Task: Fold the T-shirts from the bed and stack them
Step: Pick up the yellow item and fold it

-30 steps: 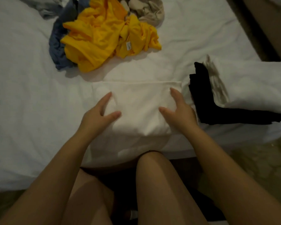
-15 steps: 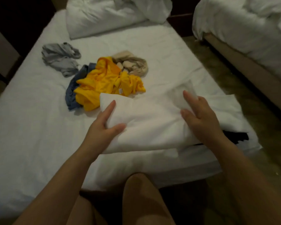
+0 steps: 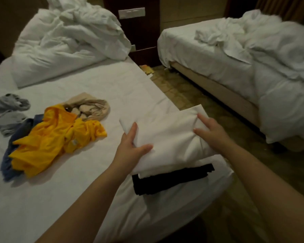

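A folded white T-shirt lies between my hands, over the stack at the bed's right edge. My left hand grips its left side, thumb on top and fingers underneath. My right hand grips its right end, fingers over the top. Under it lie another folded white piece and a folded black T-shirt. Unfolded on the bed to the left lie a yellow T-shirt, a blue one under it, a beige one and a grey one.
A crumpled white duvet fills the head of the bed. A second bed with rumpled white bedding stands to the right across a strip of floor. A dark nightstand sits between the beds.
Both hands lifted the folded white T-shirt off the sheet in front of me and carried it right, over the black-and-white stack. The view turned up and to the right.
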### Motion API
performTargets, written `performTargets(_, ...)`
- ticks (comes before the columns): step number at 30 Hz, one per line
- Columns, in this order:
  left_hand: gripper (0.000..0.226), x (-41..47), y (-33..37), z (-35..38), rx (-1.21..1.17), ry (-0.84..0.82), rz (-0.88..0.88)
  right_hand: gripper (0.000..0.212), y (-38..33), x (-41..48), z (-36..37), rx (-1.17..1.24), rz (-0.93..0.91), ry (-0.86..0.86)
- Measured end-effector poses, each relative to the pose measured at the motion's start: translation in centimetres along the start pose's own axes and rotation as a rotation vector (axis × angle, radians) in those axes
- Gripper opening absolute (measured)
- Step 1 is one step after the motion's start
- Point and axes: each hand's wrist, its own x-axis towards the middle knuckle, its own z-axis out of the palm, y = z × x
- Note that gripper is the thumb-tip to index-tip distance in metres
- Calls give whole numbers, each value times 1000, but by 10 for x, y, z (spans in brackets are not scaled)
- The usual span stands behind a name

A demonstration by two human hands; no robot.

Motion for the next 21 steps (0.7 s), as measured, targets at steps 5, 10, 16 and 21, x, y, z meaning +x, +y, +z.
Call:
performTargets(5,87,4,-50,26,168,-34,-201,72,44,14,44,-51,108,-78)
performTargets(10,89,9,-60,30,249,-49,-176,75,56,20,66,-198,133,-2)
performTargets(16,75,-16,-60,1,299,77,-147,55,-35,-1,88,-434,-172,304)
performTargets(21,72,-44,-89,-76,444,396,-117,35,-123,-22,179,-312,-326,12)
